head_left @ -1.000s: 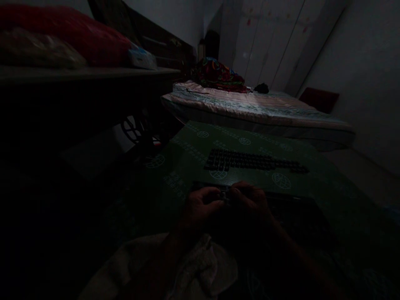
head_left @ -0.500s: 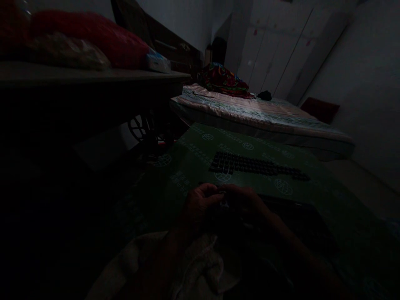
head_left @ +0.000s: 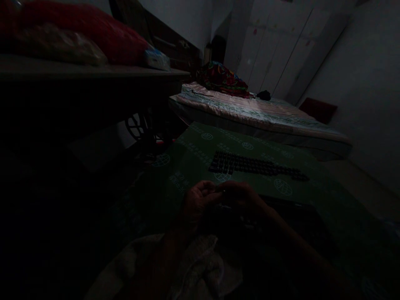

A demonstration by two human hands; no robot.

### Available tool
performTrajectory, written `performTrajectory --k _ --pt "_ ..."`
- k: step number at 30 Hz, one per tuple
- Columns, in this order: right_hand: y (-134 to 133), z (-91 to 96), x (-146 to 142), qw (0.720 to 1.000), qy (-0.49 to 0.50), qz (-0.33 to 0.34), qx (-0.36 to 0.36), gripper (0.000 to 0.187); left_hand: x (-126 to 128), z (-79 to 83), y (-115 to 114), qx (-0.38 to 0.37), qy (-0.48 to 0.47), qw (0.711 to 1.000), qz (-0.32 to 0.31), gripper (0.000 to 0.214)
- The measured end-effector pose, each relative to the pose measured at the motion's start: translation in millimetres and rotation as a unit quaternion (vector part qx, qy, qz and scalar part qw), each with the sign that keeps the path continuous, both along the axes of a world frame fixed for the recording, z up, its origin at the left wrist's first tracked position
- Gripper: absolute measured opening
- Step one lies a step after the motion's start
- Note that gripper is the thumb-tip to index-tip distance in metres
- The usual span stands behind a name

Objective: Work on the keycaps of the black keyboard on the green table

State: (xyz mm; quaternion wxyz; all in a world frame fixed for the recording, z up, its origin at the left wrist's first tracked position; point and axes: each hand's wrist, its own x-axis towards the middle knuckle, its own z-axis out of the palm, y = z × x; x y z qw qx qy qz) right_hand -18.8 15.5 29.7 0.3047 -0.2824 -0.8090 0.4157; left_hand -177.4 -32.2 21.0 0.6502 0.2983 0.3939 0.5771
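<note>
My left hand [head_left: 197, 201] and my right hand [head_left: 242, 193] meet above the near part of a green printed board [head_left: 187, 156]. The fingertips of both are pinched close together. Whatever sits between them is too small and dark to name. Under and to the right of my hands lies a dark keyboard body [head_left: 306, 221], partly hidden by my right arm. Beyond my hands, loose black keycaps [head_left: 250, 164] are laid out in rows on the board. A pale crumpled cloth [head_left: 203, 264] lies below my left wrist.
A bed with a striped sheet [head_left: 250, 112] stands behind the board, a colourful blanket [head_left: 221, 79] heaped on it. At left, a table [head_left: 125, 74] bears a red bag [head_left: 93, 29] and a small box [head_left: 157, 59]. A spoked wheel [head_left: 136, 126] shows below. The room is very dark.
The view has shifted slightly. My hands stay together, with the fingers moving only a little; the keycaps and keyboard body lie as before.
</note>
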Motion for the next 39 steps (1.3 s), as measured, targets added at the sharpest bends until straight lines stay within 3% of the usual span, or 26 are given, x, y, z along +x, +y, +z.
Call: performTrajectory --k 4,7,11,14,17,22,39 --pt "1.6 10.0 0.1 0.998 0.016 0.004 -0.061 0.019 0.6 -2.1 0.5 0.015 0.030 0.999 -0.011 0.038" --pt "17.1 13.3 9.9 0.996 -0.004 -0.038 -0.077 0.020 0.1 -2.4 0.1 0.014 0.083 0.996 0.015 0.033" --pt "61.1 -2.6 33.4 0.982 -0.057 -0.182 -0.017 0.023 -1.5 0.1 0.0 0.009 0.144 0.988 0.059 0.032" --pt "92.5 -23.1 47.1 0.961 -0.142 -0.234 0.028 0.016 -1.4 2.5 -0.3 0.005 0.159 0.985 0.072 0.032" --pt "110.5 -37.9 52.2 0.954 -0.170 -0.244 0.031 0.012 0.6 5.5 -1.8 0.003 0.162 0.984 0.081 0.030" --pt "120.7 -46.9 49.9 0.945 -0.200 -0.257 0.030 0.016 3.7 9.4 -4.0 -0.002 0.177 0.980 0.094 0.029" --pt "127.7 -48.7 42.7 0.930 -0.263 -0.253 0.044 0.021 4.8 12.4 -5.6 -0.017 0.191 0.979 0.069 0.026"
